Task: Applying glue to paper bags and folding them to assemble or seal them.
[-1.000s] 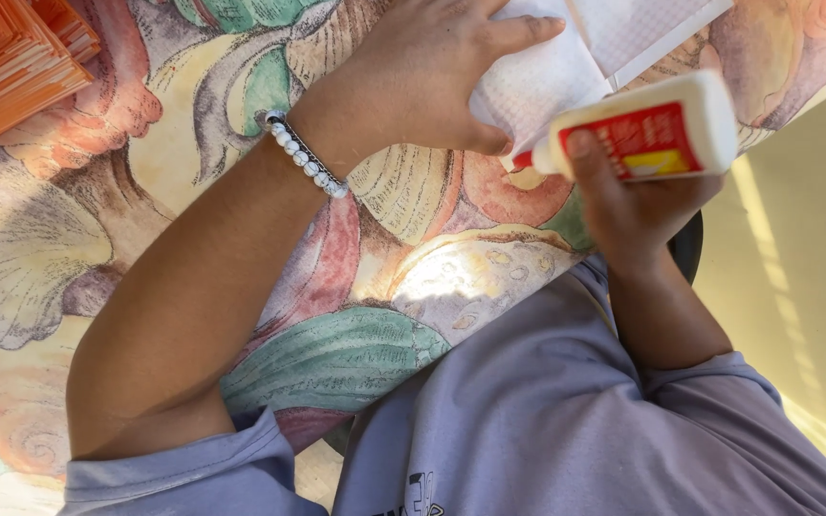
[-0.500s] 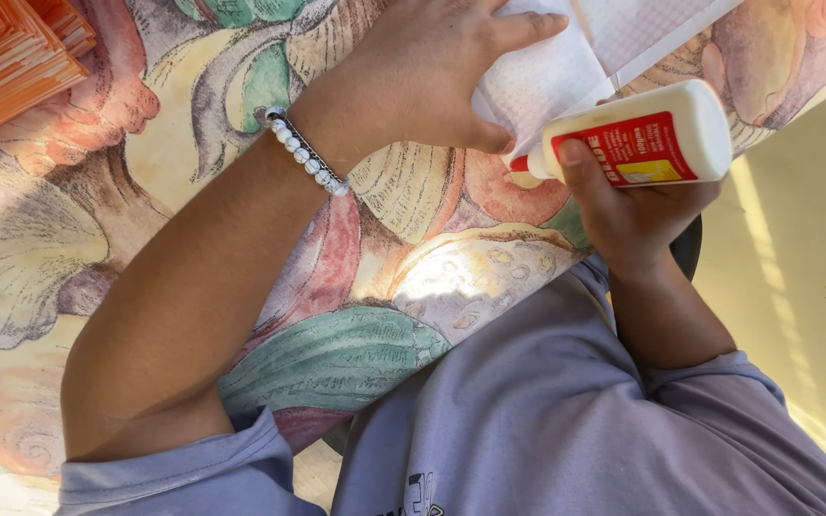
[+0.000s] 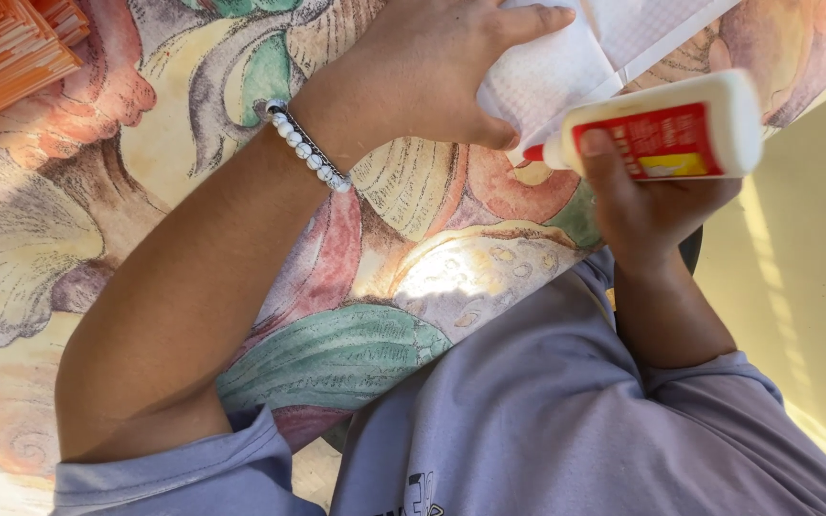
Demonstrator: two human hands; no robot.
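right hand [image 3: 647,205] wrapped around glue bottle [image 3: 666,129], red nozzle at white paper [image 3: 566,67] | left hand [image 3: 432,72] flat, pressing paper down

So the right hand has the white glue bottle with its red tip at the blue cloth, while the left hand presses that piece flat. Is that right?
Not quite: the head view shows the piece is white paper, not blue cloth. The rest holds: the right hand grips the white glue bottle, its red tip at the paper's edge, while the left hand presses that piece flat on the shell-patterned tablecloth.
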